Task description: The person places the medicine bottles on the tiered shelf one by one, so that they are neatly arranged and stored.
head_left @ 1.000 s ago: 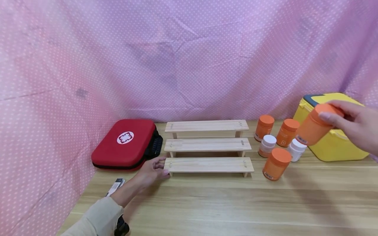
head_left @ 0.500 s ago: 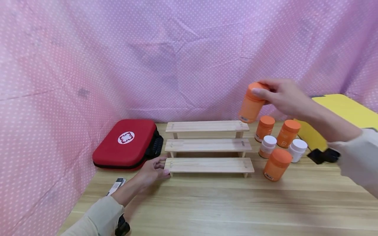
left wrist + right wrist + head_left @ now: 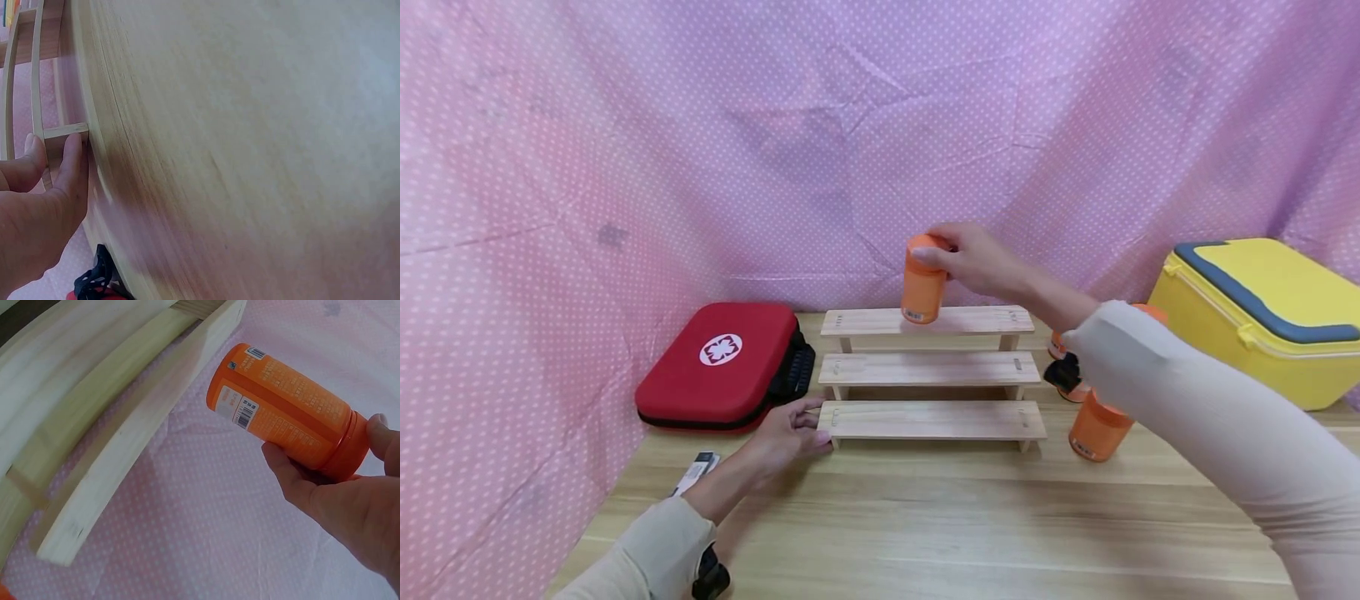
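Observation:
My right hand (image 3: 981,260) grips an orange pill bottle (image 3: 922,287) by its lid. In the head view it hangs upright over the middle of the top step of a three-tier wooden shelf (image 3: 928,369). The right wrist view shows the bottle (image 3: 281,406) apart from the top plank (image 3: 137,437), printed label and barcodes visible, thumb and fingers around its lid. At the shelf's lower left end, my left hand (image 3: 786,437) holds the bottom step. Close up, the thumb and fingers of my left hand (image 3: 40,206) pinch the plank and its leg.
On the right, an orange bottle (image 3: 1099,429) and others stand partly hidden behind my right sleeve. A yellow box (image 3: 1262,333) with a grey-trimmed lid is farther right. Left of the shelf lies a red first-aid case (image 3: 718,362), with a small white packet (image 3: 695,472) in front.
My right hand has carried the orange pill bottle leftward from beside the yellow box to over the top step, turning it upright. My left hand has stayed at the shelf's end.

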Demonstrator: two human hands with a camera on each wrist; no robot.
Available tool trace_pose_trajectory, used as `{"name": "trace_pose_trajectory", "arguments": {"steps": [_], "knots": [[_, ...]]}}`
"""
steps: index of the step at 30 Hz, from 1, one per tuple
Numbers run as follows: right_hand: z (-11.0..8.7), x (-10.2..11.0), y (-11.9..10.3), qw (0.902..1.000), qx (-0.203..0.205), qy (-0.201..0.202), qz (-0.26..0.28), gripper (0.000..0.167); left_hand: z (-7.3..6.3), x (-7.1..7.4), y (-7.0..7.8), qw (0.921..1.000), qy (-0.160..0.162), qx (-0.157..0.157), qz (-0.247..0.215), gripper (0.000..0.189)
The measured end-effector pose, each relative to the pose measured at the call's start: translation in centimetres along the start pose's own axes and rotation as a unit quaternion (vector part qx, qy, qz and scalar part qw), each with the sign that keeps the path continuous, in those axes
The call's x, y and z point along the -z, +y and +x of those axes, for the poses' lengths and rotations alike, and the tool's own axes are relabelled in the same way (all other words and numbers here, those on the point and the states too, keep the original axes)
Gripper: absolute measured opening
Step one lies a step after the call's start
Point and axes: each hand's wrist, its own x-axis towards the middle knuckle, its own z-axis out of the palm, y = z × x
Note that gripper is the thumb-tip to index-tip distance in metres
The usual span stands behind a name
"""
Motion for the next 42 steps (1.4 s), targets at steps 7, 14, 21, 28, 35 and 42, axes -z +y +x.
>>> {"name": "trace_pose_trajectory", "arguments": {"steps": [7,14,21,28,35,42], "knots": [[2.6,-2.0,0.0,0.9997,-0.014,-0.020,0.001,0.029,0.2,0.0,0.0,1.0000,-0.002,0.002,-0.005,0.055],[3.2,-2.9,0.1,0.9990,-0.020,-0.040,0.005,0.033,0.2,0.1,0.1,1.0000,-0.005,0.006,-0.006,0.057],[3.3,-3.1,0.2,0.9989,-0.018,-0.037,0.021,0.036,0.1,0.1,0.2,0.9998,0.006,0.010,-0.015,0.054],[2.9,-2.4,0.5,0.9961,-0.032,-0.066,0.048,0.055,0.2,0.1,0.0,0.9999,-0.005,0.010,-0.011,0.055],[0.0,0.8,0.4,0.9970,-0.041,-0.066,-0.003,0.073,0.2,0.1,0.0,0.9999,-0.011,0.005,-0.012,0.057],[-5.6,4.1,1.5,0.9987,-0.007,-0.036,-0.034,0.069,-0.1,0.1,0.1,0.9999,-0.004,0.008,-0.009,0.057]]}}
